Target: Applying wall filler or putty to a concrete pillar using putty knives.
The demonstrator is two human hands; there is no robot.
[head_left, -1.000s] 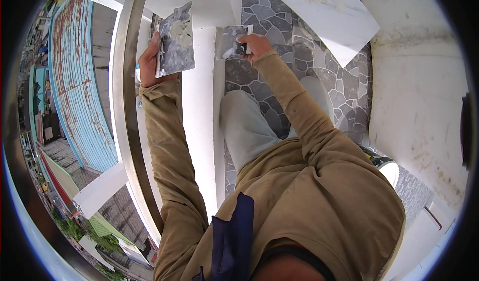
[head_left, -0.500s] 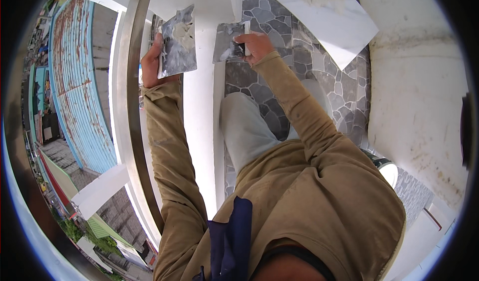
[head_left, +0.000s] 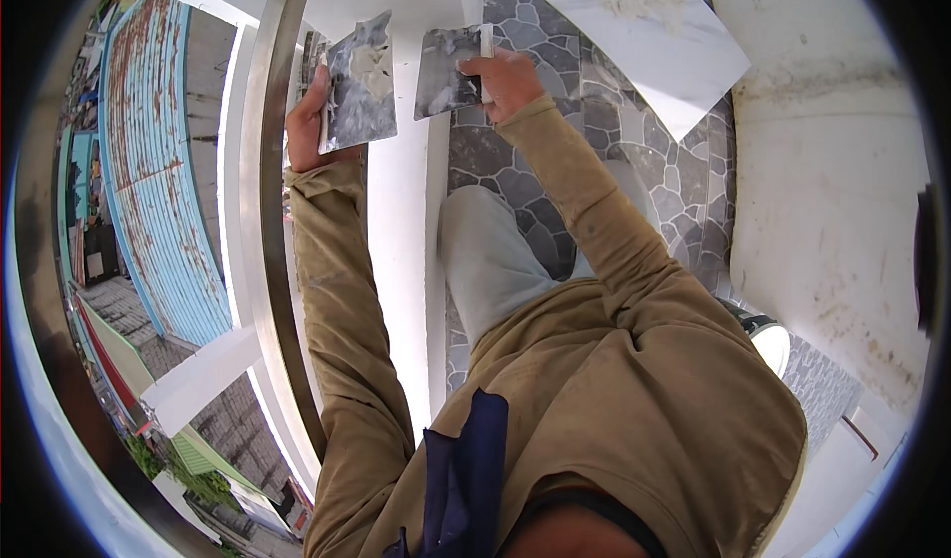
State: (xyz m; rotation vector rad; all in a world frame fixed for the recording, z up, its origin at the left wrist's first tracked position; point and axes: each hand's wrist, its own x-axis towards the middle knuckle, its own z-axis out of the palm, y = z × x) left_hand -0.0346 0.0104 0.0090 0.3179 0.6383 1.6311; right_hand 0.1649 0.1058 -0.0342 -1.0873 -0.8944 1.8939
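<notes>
My left hand is closed on the edge of a wide metal putty blade, its face up and smeared white. A lump of beige putty sits on its upper right part. My right hand grips a second wide putty knife by its pale back edge, the thumb pressed on the smeared face. The two blades are side by side with a small gap between them, over the white wall ledge.
A metal rail runs along my left, with rusty blue roofing beyond and below it. On the grey stone-patterned floor lies a white marbled panel with dried putty. A bucket stands right of my body, near a stained white wall.
My right hand has moved its putty knife slightly up and left, turning it a little. The left putty blade has shifted slightly right, so the gap between them is narrower.
</notes>
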